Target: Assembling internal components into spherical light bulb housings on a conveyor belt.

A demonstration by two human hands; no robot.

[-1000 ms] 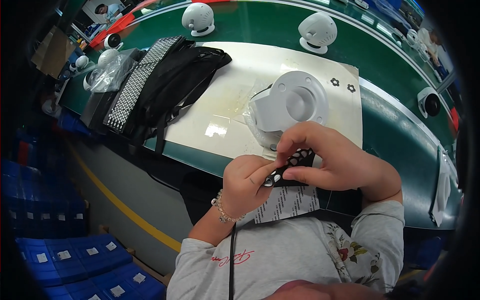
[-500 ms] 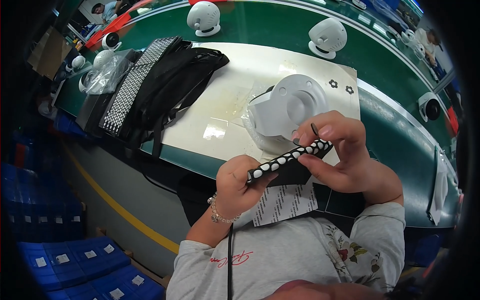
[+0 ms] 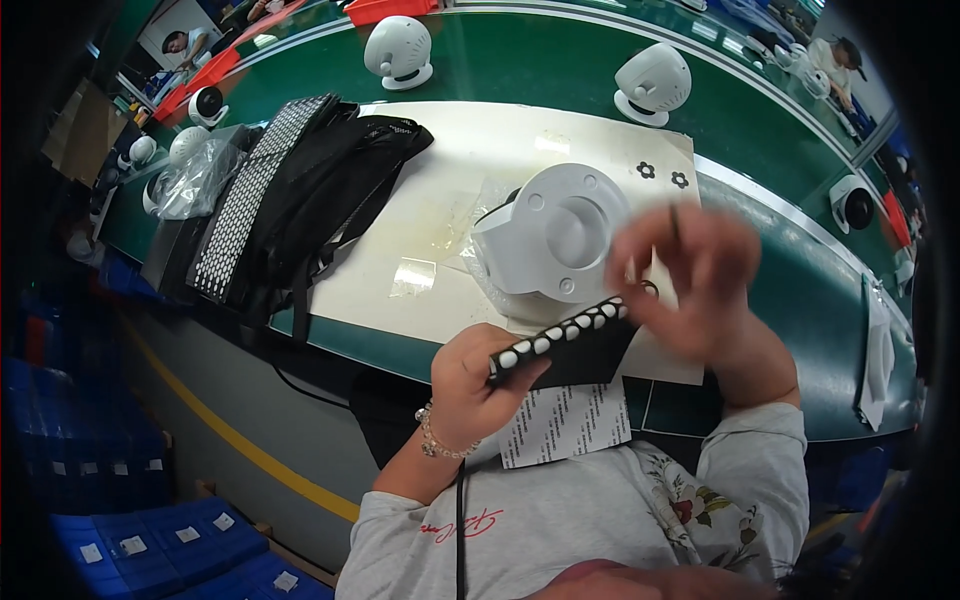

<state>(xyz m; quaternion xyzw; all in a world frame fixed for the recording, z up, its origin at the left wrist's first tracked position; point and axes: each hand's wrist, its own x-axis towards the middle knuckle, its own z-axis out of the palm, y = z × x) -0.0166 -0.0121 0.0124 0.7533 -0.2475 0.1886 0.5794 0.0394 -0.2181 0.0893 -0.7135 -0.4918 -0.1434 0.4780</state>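
My left hand (image 3: 474, 385) is closed round the left end of a black sheet of die-cut adhesive pads (image 3: 610, 355), tilted up in front of me. A row of white ovals runs along the sheet's bent upper edge. My right hand (image 3: 690, 275) hovers at its right end, smeared by motion. A small dark piece (image 3: 675, 225), possibly a pad, shows at its fingers; whether they grip it is unclear. Just beyond the sheet, a white round device base (image 3: 578, 225) lies underside up on clear wrap, showing a round recess and small circular spots.
A white board (image 3: 385, 245) covers the bench before me. Black sheets with white-dotted strips (image 3: 250, 190) are heaped at left beside a plastic bag (image 3: 200, 185). White fan-shaped devices (image 3: 655, 82) stand on the green belt beyond. Printed backing paper (image 3: 565, 425) hangs near my lap. Other people sit farther off.
My right hand has lifted slightly away from the sheet's right end and is now blurred. The left hand keeps its hold. The whole view has shifted a little.
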